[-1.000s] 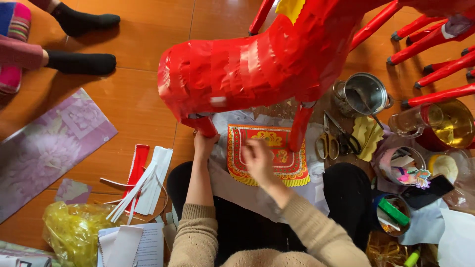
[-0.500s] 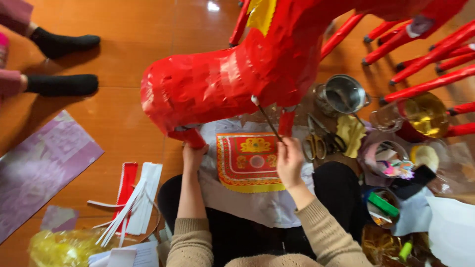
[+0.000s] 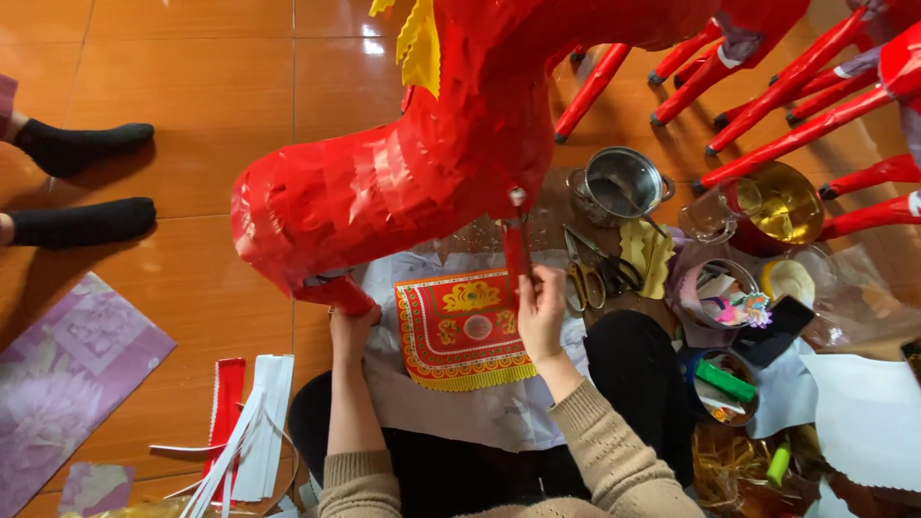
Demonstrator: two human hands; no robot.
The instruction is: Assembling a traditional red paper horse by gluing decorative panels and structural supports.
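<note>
Right hand [image 3: 540, 305] grips a thin brush [image 3: 521, 235] against the red paper horse [image 3: 403, 182]; left hand [image 3: 351, 321] clasps its near leg [image 3: 336, 293], steadying it.

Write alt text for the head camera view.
A seated person's left hand grips a leg of a big red paper horse while the right hand holds a thin brush against its belly. A red-and-gold printed sheet lies on their lap.

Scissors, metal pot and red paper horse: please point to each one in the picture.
scissors [image 3: 587, 273], head view, on the handles.
metal pot [image 3: 622, 184], head view, on its inner wall.
red paper horse [image 3: 384, 192], head view, on its neck.
</note>
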